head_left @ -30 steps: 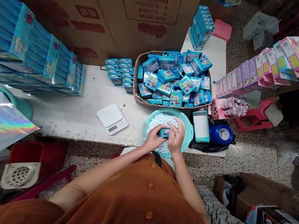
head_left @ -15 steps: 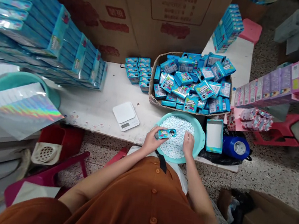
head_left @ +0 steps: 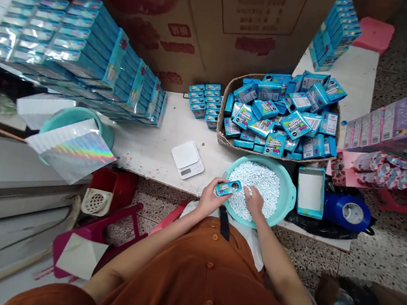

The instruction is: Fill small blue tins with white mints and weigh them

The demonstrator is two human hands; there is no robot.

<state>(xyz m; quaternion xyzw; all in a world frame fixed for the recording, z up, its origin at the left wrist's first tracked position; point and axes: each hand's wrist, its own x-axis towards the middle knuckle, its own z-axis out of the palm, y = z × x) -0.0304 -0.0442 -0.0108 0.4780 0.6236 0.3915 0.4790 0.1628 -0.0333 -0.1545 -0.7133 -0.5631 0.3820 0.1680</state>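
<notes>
My left hand (head_left: 210, 198) is closed around a small blue candy box (head_left: 225, 188), held tilted over the left rim of a turquoise basin (head_left: 289, 197). A dark round opening shows at the box's right end. Small white candies (head_left: 261, 176) fill much of the basin. Just right of the box, my right hand (head_left: 254, 203) is over the candies with its fingertips drawn together, and white pieces show at them. How many pieces it holds is hidden.
A white kitchen scale (head_left: 188, 159) lies left of the basin. Behind stands a cardboard tray (head_left: 225, 138) heaped with blue boxes. An open blue carton (head_left: 311, 190) and a blue tape roll (head_left: 346, 211) lie right. Stacked blue packs (head_left: 83, 58) stand left.
My right hand has moved left across the candies, close to the box's open end. My left hand still holds the box. The whole view has shifted, so the table appears further right.
</notes>
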